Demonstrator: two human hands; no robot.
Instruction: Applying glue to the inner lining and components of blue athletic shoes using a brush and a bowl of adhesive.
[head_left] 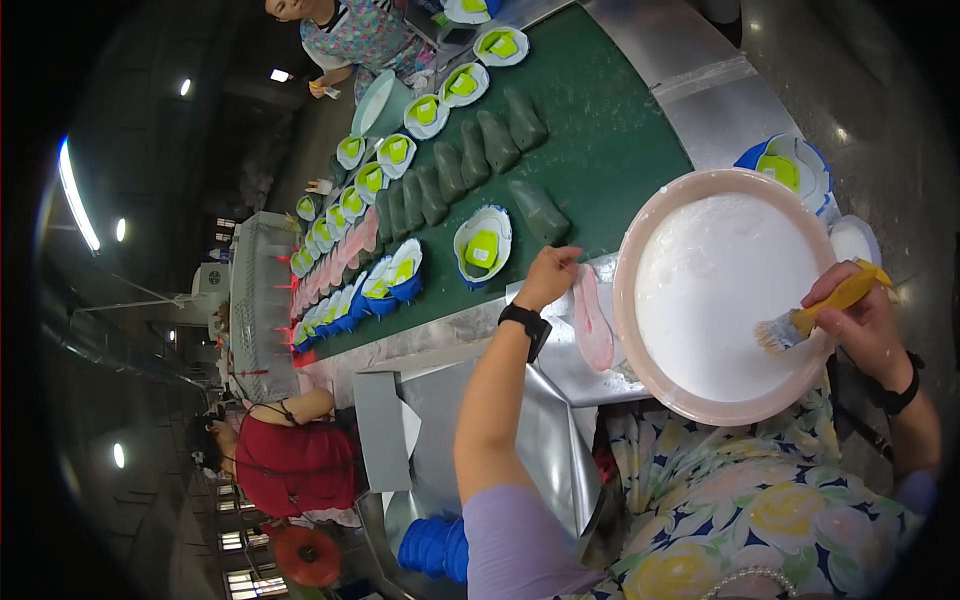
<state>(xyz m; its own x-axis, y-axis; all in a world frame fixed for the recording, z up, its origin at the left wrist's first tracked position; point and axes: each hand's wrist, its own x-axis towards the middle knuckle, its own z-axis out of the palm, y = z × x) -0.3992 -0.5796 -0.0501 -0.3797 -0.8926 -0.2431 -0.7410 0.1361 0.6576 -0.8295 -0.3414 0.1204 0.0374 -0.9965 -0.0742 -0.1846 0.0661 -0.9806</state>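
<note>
My right hand (862, 318) is closed round the yellow handle of a paintbrush (790, 333). Its pale bristles point left over a pink-rimmed basin (628, 330) filled with white liquid (725, 290). Left of the basin, a pink shoe sole (592, 325) lies on the metal table edge. My left hand (548, 277) has its fingers curled at the far end of that sole and appears to pinch it. Just beyond those fingers, a dark grey sole-shaped piece (540, 212) lies on the green conveyor belt (610, 130).
A blue-and-white shoe upper with yellow-green filling (483, 248) stands on the belt, with rows of similar uppers and dark pieces farther off. Another upper (785, 170) sits beyond the basin. A person in red (295, 455) is at left, another in a patterned apron (365, 45) across the belt.
</note>
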